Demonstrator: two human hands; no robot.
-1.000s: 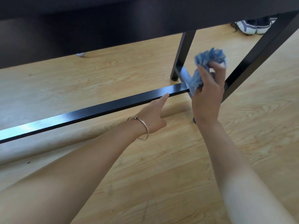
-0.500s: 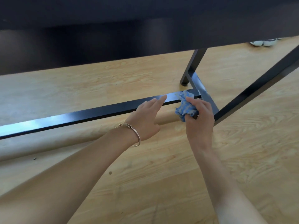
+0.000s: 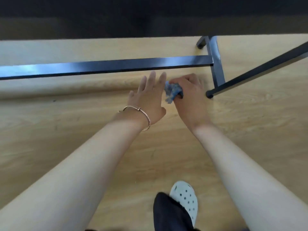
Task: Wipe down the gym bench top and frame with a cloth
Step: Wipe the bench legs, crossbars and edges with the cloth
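Note:
The dark bench top (image 3: 150,15) fills the upper edge of the view. Under it a black metal crossbar (image 3: 106,65) runs left to right and meets a foot bar (image 3: 216,64) at the right. My right hand (image 3: 190,95) grips a crumpled blue cloth (image 3: 172,90) just in front of the crossbar, above the floor and apart from the frame. My left hand (image 3: 148,97), with a thin bangle on the wrist, is spread with straight fingers beside the cloth, its fingertips near the bar but not on it.
A slanted black leg (image 3: 260,72) runs from a floor foot at the right up to the right edge. The floor (image 3: 66,130) is light wood. My white perforated shoe (image 3: 185,197) and dark trouser leg show at the bottom centre.
Both hands have pulled back from the crossbar towards me, the right one bringing the cloth off the joint. The view has tilted down, so my shoe now shows.

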